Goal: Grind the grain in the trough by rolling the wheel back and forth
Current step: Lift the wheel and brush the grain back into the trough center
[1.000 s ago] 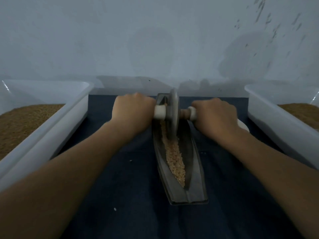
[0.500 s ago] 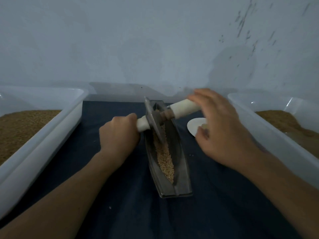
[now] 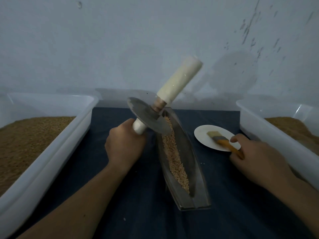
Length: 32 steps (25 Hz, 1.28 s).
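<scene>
A dark metal boat-shaped trough [image 3: 191,157] lies on the dark blue cloth, with a strip of tan grain [image 3: 174,152] along its groove. The grinding wheel [image 3: 146,118], a grey disc on a white-wrapped axle, is tilted steeply and lifted above the trough's far end. My left hand [image 3: 124,145] grips the lower left handle; the long right handle [image 3: 179,81] points up and right, free. My right hand [image 3: 259,161] is at the right, its fingers pinching the orange handle of a small brush [image 3: 224,141] that lies on a white plate [image 3: 203,135].
A white plastic bin [image 3: 57,145] of brown grain stands at the left, and another white bin [image 3: 269,133] of grain at the right. A pale wall rises right behind the cloth. Dark cloth [image 3: 138,213] lies bare in front of the trough.
My right hand left the wheel's right handle and dropped to the brush on the plate. My left hand tipped the wheel up out of the trough, its free handle swinging upward.
</scene>
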### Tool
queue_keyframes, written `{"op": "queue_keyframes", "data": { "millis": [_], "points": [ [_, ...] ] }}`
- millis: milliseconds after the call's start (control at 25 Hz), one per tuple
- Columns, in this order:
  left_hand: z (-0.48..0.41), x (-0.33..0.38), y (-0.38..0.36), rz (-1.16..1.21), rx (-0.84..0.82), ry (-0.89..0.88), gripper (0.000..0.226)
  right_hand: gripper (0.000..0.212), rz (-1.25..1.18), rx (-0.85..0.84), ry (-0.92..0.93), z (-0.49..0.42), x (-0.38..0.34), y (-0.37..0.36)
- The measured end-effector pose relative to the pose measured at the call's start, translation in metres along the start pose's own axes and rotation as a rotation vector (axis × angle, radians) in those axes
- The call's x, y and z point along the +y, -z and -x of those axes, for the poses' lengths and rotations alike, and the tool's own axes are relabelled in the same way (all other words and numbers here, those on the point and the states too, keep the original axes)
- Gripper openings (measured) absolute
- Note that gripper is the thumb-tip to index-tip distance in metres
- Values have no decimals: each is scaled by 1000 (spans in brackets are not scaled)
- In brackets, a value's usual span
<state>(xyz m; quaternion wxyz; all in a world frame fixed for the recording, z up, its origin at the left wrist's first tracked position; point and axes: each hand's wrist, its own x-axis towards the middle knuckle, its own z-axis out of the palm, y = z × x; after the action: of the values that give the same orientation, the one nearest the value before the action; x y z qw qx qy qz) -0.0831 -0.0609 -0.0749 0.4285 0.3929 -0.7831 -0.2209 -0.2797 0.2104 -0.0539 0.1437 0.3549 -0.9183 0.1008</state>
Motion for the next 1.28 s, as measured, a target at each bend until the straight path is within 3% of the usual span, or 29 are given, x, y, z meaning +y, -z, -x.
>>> {"op": "queue_keyframes", "data": {
  "millis": [160,280,360,520,760,1080,1280],
  "points": [
    [-6,-4,4,168,-2,101,13,6,-360,289,38,-3,-11,29],
    [-5,-5,6,215,1,98,16,4,-568,427,78,-14,-38,55],
    [-5,-6,5,239,2,99,19,1,-593,467,202,-23,-65,61],
    [-6,-7,4,254,2,114,19,17,-361,373,490,-42,-114,58],
    [-9,-8,6,303,41,172,14,29,-3,164,566,-50,-145,30],
    [-9,-8,7,308,48,179,18,29,-99,-81,551,13,-138,49],
    [-8,-10,5,309,9,142,20,33,-158,71,523,5,-135,74]
  ]
}}
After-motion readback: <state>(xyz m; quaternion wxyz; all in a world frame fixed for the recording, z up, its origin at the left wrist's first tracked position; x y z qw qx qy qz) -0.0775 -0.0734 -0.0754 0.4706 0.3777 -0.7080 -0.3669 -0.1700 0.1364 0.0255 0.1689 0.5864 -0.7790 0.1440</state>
